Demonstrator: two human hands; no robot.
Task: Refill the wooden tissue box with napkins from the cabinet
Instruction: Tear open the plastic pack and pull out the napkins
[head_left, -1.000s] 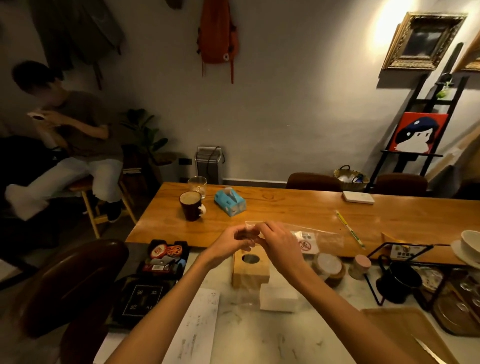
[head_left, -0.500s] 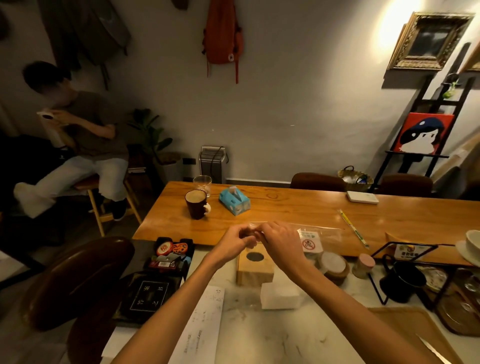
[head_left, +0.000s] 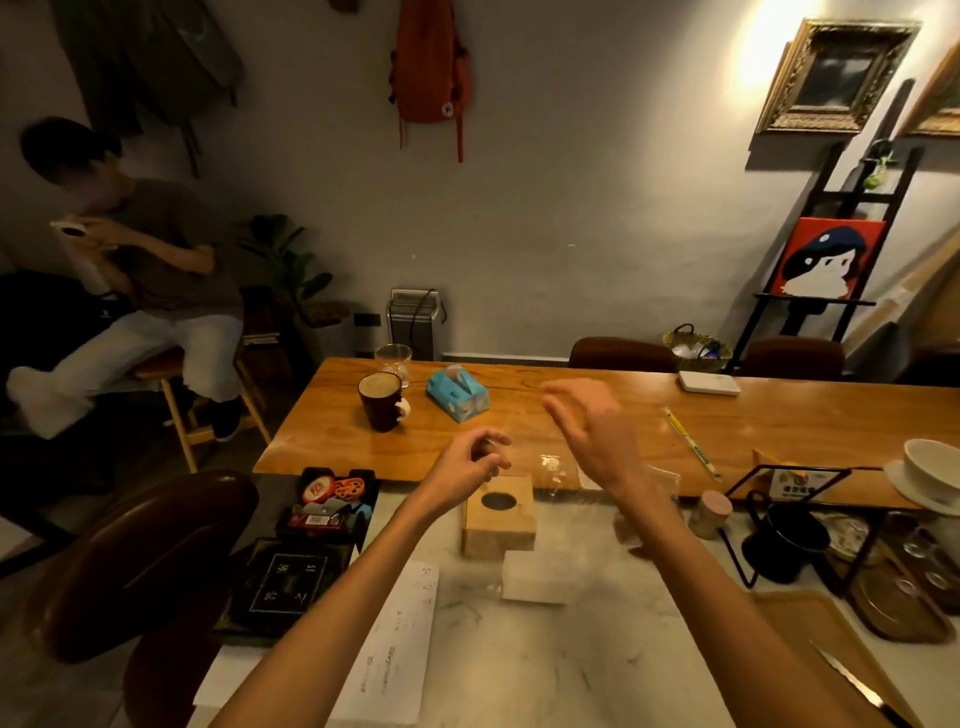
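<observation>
The wooden tissue box (head_left: 500, 519), with a round hole in its top, stands on the marble counter (head_left: 571, 660). A white napkin stack (head_left: 535, 576) lies just in front of it. A clear plastic bag (head_left: 553, 464) hangs blurred between my hands and under my right wrist. My left hand (head_left: 467, 462) hovers above the box's left corner with its fingers curled; whether it pinches the bag I cannot tell. Over the wooden table, my right hand (head_left: 592, 431) is raised and motion-blurred, with its fingers spread and holding nothing.
On the wooden table (head_left: 779, 421) are a dark mug (head_left: 382, 402), a glass (head_left: 393, 358), a blue tissue pack (head_left: 458, 397) and a yellow pen (head_left: 691, 441). A paper sheet (head_left: 400, 639), a black tray (head_left: 327, 501), a small jar (head_left: 711, 514) and a black pitcher (head_left: 784, 540) flank the box. A person (head_left: 145, 270) sits at the left.
My hands, pressed together on the clear bag above the box, have come apart. The right hand swung up and to the right and opened. The left stayed near the box.
</observation>
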